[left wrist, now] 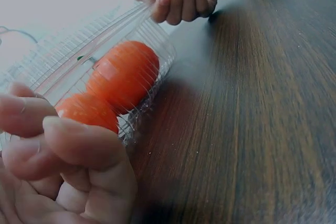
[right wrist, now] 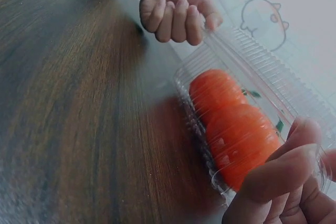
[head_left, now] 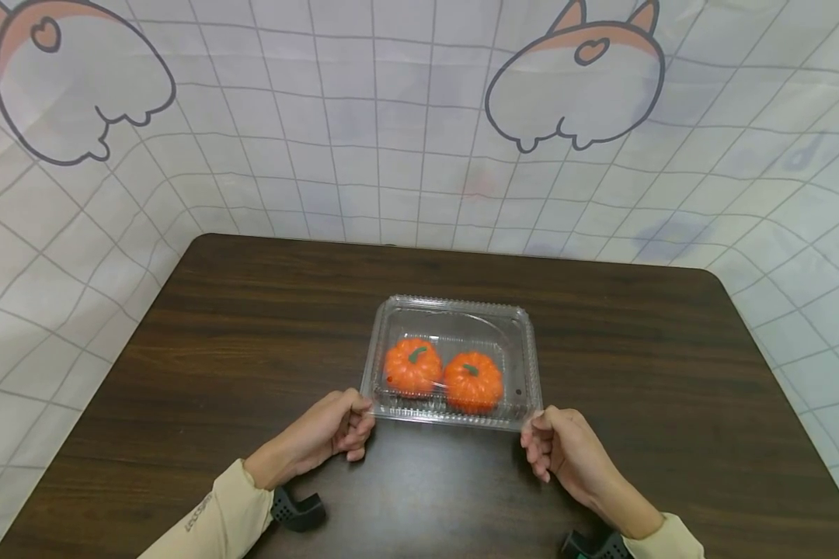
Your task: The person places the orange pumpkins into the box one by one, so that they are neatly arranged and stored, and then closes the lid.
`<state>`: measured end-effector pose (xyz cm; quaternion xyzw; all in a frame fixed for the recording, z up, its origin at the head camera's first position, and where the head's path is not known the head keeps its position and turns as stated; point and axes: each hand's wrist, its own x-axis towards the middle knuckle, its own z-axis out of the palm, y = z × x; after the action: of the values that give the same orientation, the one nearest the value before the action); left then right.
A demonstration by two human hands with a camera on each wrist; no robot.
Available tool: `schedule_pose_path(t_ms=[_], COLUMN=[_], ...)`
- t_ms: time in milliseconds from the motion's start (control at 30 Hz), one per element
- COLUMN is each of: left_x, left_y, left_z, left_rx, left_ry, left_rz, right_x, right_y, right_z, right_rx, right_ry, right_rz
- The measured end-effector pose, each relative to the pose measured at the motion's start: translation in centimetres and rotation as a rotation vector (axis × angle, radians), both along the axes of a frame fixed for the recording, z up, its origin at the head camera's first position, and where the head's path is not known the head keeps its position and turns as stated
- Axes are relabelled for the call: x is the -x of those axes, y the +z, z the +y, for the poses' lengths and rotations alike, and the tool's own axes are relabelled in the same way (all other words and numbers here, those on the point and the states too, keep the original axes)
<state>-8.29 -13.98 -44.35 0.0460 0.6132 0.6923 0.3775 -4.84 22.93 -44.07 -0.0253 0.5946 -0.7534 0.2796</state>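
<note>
A clear plastic clamshell container (head_left: 510, 330) with a ribbed rim lies on the dark table, its lid down. Inside sit two small orange pumpkins with green stems, the left pumpkin (head_left: 412, 366) close beside the right pumpkin (head_left: 473, 383). My left hand (head_left: 346, 425) pinches the container's near left corner between thumb and curled fingers. At the near right corner, my right hand (head_left: 555, 450) pinches the rim the same way. Both wrist views show the pumpkins through the ribbed side wall, with the opposite hand at the far corner.
The brown wood-grain table (head_left: 252, 310) has rounded back corners. A white grid-patterned curtain (head_left: 405, 116) with cartoon animal prints hangs behind it and along both sides. Each wrist wears a black device, such as the left wrist device (head_left: 299, 510).
</note>
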Motion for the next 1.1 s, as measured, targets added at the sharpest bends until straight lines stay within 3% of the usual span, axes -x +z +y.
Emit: schedule_pose_path(t_ms=[133,300,633,1100], left_x=[0.0,0.0,-0.1,-0.3], left_y=[0.0,-0.4,-1.0,-0.8], left_z=[0.1,0.2,0.3,0.6], left_rx=[0.013,0.024,-0.054,-0.041], left_ry=[0.018,0.015,0.003,0.069], left_rz=[-0.011,0.027,0.072,0.062], right_x=[0.0,0.0,-0.1,-0.1], right_y=[0.1,-0.1,-0.3,-0.4], right_z=[0.0,0.1,0.2,0.1], right_rx=[0.013,0.026,0.067,0.093], right_ry=[0.001,0.006,0.031,0.036], right_rz=[-0.013,-0.02,-0.011,-0.005])
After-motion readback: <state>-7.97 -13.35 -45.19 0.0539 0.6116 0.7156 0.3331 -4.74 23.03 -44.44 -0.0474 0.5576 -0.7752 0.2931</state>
